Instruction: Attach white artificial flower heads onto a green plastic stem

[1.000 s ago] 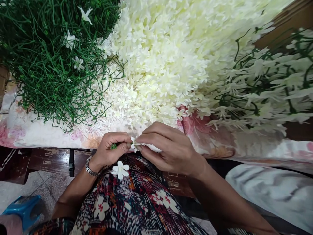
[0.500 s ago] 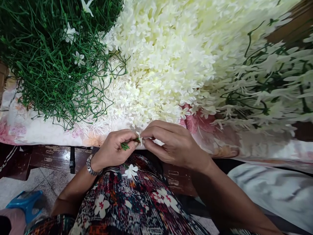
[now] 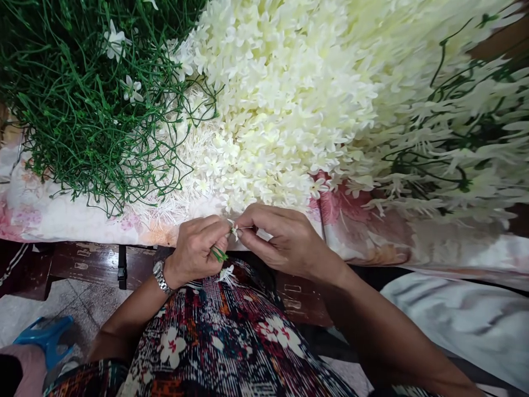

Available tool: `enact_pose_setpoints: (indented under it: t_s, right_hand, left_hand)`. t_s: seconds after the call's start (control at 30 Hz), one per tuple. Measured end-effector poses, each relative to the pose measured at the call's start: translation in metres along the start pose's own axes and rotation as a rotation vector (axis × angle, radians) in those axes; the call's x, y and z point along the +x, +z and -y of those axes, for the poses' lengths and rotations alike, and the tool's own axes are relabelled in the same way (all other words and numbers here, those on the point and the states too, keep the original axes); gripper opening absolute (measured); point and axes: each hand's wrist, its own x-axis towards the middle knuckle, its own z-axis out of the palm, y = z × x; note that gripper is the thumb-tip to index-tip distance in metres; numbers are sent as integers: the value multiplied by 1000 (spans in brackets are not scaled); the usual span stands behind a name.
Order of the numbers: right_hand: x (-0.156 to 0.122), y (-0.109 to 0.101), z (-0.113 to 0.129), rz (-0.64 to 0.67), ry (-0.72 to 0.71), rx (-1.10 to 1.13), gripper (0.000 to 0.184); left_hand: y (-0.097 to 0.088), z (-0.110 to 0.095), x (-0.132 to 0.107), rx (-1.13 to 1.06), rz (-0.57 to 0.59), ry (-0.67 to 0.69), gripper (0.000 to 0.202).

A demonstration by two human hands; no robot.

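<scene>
My left hand [image 3: 197, 247], with a metal watch [image 3: 162, 277] on its wrist, is closed around a green artificial flower stem [image 3: 219, 254]. Most of that stem is hidden in the fist. A white artificial flower [image 3: 227, 274] hangs just below the fingers. Close by, my right hand [image 3: 289, 237] pinches a thin white strand [image 3: 247, 227] between thumb and forefinger. One end of the strand meets a small white piece [image 3: 234, 230] at the stem's tip by my left thumb. Both hands are over the front edge of the table.
Green stems [image 3: 95, 121] are heaped at the left, beside white strands [image 3: 165, 205]. Cream-white petals [image 3: 281, 110] fill the middle, and assembled white flowers [image 3: 467, 143] lie at the right. A flowered cloth [image 3: 103, 223] covers the table. A blue stool [image 3: 45, 339] stands lower left.
My left hand has turned knuckles-up and shifted slightly left. The hanging flower has tilted. A thin strand now shows between my right fingers, and the view has shifted slightly.
</scene>
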Motion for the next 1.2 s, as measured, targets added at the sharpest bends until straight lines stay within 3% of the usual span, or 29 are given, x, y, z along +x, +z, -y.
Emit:
enact_pose_setpoints:
  t_s: [0.23, 0.5, 0.73, 0.9, 1.1, 1.2]
  right_hand:
    - [1, 9, -1, -42, 19, 5, 7]
    - [2, 9, -1, 6, 8, -29, 8]
    - [0, -2, 0, 45, -4, -110, 10]
    - [-4, -11, 0, -45, 7, -119, 13]
    - [-5, -28, 10, -311, -32, -219, 28]
    - [2, -27, 15, -165, -148, -178, 23]
  left_hand:
    - [5, 2, -3, -6, -62, -51, 18]
    - [6, 3, -2, -3, -36, -53, 21]
    - [-1, 0, 0, -228, 15, -154, 12]
    - [-9, -3, 4, -459, 64, -328, 31]
    - [-17, -13, 15, -620, 175, -449, 50]
    - [-17, -16, 21, -663, 244, -410, 55]
